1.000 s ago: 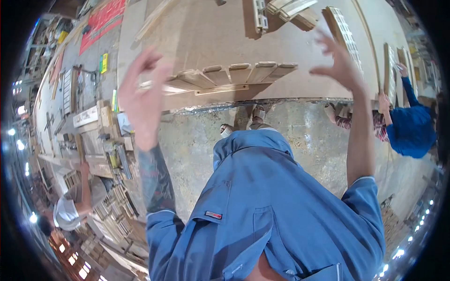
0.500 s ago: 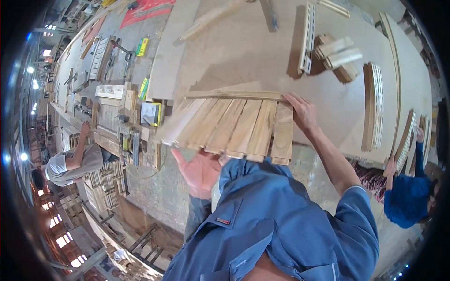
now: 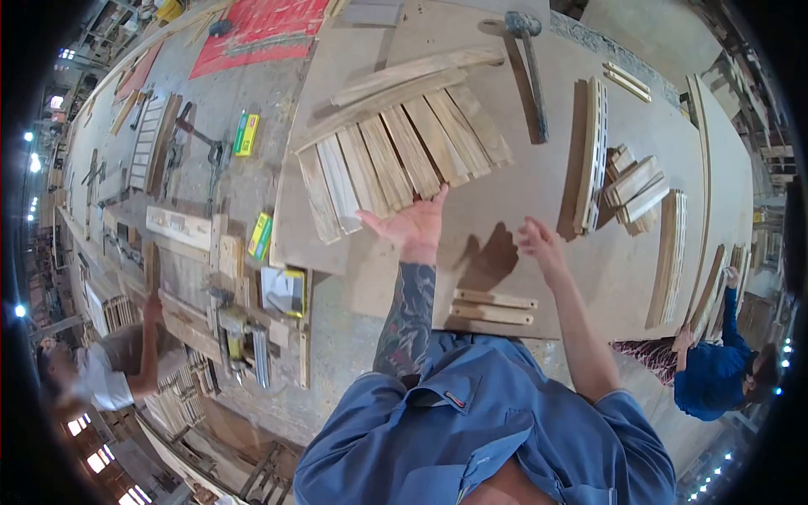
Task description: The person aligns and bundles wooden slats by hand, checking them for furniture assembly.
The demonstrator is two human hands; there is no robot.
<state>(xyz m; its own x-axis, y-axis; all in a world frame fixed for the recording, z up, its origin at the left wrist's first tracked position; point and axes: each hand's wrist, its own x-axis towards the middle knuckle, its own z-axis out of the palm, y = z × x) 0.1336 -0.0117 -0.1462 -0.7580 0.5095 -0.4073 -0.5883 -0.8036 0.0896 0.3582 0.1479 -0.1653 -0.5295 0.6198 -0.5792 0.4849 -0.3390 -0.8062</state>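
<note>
A slatted wooden panel, with several slats fixed along one rail, lies tilted over the table ahead of me. My left hand is palm up at the near ends of its slats, thumb and a finger spread apart; the other fingertips are partly hidden by the slats. To the right, my right hand hovers over the table with its fingers loosely bent and apart, holding nothing. Two short wooden rails with holes lie at the table's near edge. Beyond the panel is a loose wooden strip.
A mallet lies at the far side. Slotted rails, stacked wood blocks and another rail stack stand on the right. Left are a clamp-like tool and yellow-green boxes. One person works at each side.
The panel has moved away from my body and turned over the table. My right hand has let go of its edge and drawn back. The two short rails have come into view.
</note>
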